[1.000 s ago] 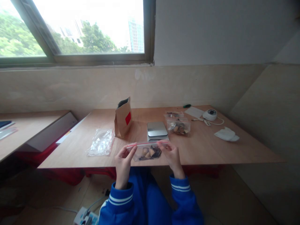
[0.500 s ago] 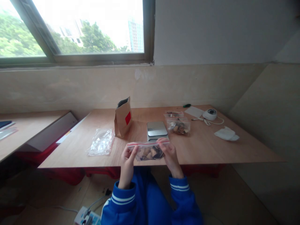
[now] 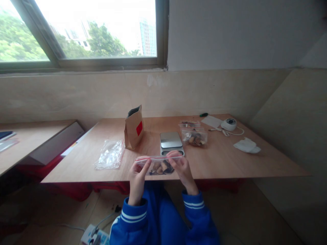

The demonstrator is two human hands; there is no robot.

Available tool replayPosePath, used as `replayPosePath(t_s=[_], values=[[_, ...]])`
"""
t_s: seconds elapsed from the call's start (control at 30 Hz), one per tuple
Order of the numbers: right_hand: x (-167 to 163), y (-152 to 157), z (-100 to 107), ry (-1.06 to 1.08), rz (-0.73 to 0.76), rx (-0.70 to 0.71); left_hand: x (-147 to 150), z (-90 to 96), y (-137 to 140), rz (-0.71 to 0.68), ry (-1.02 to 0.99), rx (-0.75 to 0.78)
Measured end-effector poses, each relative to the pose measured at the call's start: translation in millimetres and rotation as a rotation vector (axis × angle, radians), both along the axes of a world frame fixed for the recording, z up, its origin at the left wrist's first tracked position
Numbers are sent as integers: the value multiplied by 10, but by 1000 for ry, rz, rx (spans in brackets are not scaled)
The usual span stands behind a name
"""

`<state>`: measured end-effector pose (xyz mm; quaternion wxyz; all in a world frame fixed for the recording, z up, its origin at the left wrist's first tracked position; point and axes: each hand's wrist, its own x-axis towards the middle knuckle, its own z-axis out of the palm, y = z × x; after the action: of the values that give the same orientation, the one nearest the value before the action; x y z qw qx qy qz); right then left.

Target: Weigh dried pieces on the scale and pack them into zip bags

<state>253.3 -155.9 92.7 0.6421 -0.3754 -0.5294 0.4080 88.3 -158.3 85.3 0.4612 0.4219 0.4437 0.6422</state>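
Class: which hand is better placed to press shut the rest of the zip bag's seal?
Probably the right hand: it pinches the red strip of the zip bag mid-length, while the left hand holds the end.

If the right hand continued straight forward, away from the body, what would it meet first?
Probably the scale. The right hand holds the zip bag at its red strip, and the scale sits just beyond on the table. Depth is unclear; the hand may pass above it.

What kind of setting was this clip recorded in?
Probably a plain indoor workroom or office set up for weighing and bagging. A wooden table stands below a window, with a small scale, a brown paper bag and zip bags on it.
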Motion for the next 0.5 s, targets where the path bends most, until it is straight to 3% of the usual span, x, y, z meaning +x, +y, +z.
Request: replayPosePath(t_s=[0.27, 0.5], values=[[20, 16, -49, 7, -64, -1, -21, 88, -29, -9, 67, -5], [67, 19, -59, 15, -108, 30, -65, 60, -40, -47, 125, 1]])
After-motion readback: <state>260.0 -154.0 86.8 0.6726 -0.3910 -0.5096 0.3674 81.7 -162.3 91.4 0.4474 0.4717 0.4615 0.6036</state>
